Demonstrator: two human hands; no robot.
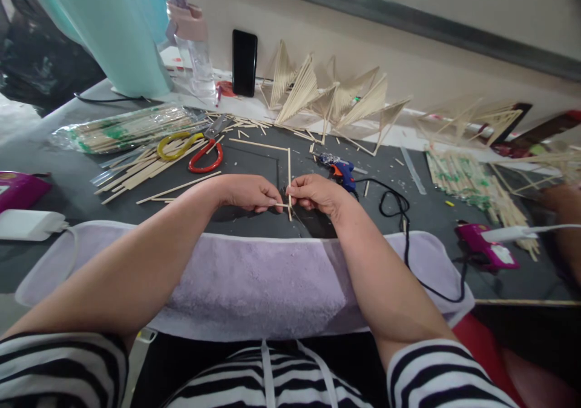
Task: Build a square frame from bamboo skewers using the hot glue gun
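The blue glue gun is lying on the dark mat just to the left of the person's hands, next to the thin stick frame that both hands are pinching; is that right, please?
Not quite. In the head view the blue glue gun lies on the dark mat to the right of the hands, not the left. The rest holds: the left hand and right hand both pinch the thin stick frame.

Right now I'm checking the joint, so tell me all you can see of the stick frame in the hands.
The stick frame is thin pale wood: one long stick across the far side, meeting another at a right-angled corner that runs toward the person. It lies on the dark mat. The left hand and right hand pinch a short crosspiece at its near end.
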